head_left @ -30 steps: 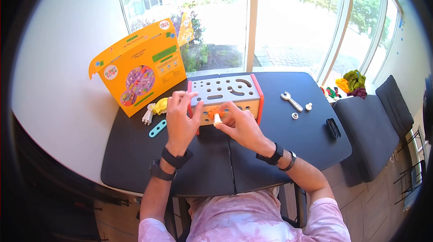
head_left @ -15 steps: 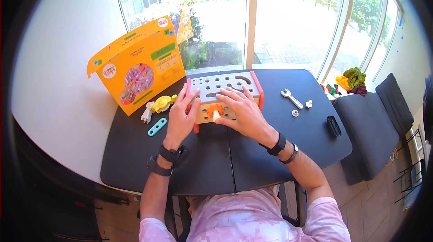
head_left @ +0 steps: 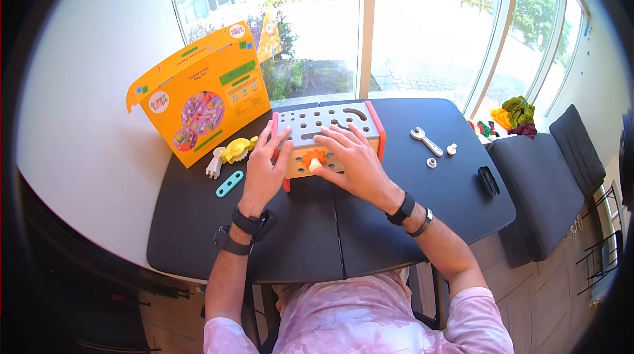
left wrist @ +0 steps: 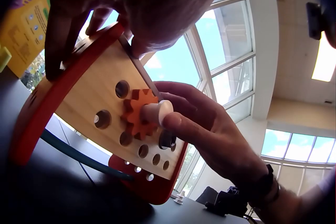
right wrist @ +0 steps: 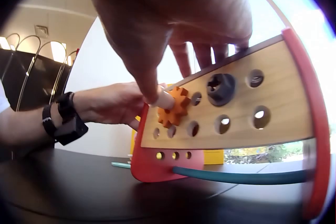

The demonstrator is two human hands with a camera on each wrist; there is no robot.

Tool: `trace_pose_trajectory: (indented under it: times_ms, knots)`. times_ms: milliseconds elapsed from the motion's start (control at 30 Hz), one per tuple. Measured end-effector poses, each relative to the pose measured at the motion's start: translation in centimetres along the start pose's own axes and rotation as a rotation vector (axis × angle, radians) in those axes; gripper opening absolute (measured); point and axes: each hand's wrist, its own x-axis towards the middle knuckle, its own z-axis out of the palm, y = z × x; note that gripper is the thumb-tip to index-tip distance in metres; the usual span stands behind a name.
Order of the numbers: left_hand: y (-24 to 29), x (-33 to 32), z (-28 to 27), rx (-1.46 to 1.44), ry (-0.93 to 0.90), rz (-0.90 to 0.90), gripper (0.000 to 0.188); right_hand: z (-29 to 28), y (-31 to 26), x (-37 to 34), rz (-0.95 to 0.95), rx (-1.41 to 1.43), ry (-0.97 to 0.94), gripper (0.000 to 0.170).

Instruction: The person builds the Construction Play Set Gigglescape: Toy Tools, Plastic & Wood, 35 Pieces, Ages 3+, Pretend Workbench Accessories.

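Observation:
A toy workbench (head_left: 325, 118) with a grey holed top, wooden front and red ends stands before me. On its front is an orange gear (left wrist: 136, 113), with a cream bolt (left wrist: 155, 113) through its middle. My left hand (head_left: 264, 172) holds the bench's left end, fingers over the red side panel (left wrist: 71, 85) and thumb at the top front edge. My right hand (head_left: 356, 162) rests its fingers on the grey top, and its thumb presses the bolt's head. A dark grey bolt (right wrist: 221, 89) sits in a front hole right of the gear.
To the left lie yellow and white toy pieces (head_left: 236, 151) and a teal holed strip (head_left: 230, 183). An orange box (head_left: 198, 96) stands behind them. On the right are a toy wrench (head_left: 427, 141), two small white pieces (head_left: 452, 149) and a black case (head_left: 489, 183).
My right hand went from pinching the cream bolt to pressing its head with the thumb, fingers laid on the top. The bolt now sticks out less. My left hand settled onto the bench's left end.

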Motion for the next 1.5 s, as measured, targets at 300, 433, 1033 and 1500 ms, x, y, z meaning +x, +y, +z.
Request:
trace_pose_trajectory:
  times_ms: [300, 433, 1033, 1500]
  knots:
    - [0.0, 0.1, 0.0, -0.016, 0.000, -0.014, 0.039, -2.9, 0.6, -0.7, -0.064, 0.090, -0.132, 0.034]
    - [0.3, 0.1, -0.1, -0.012, -0.008, -0.029, 0.039, -3.1, 0.5, -0.7, -0.052, 0.106, -0.155, 0.042]
    - [0.5, 0.1, -0.2, -0.019, -0.025, -0.037, 0.042, -7.5, 1.6, -4.5, -0.026, 0.186, -0.080, 0.025]
    - [-0.2, 0.0, -0.1, -0.009, -0.008, -0.003, 0.044, -15.7, 17.4, -12.4, 0.453, -0.243, 0.049, 0.026]
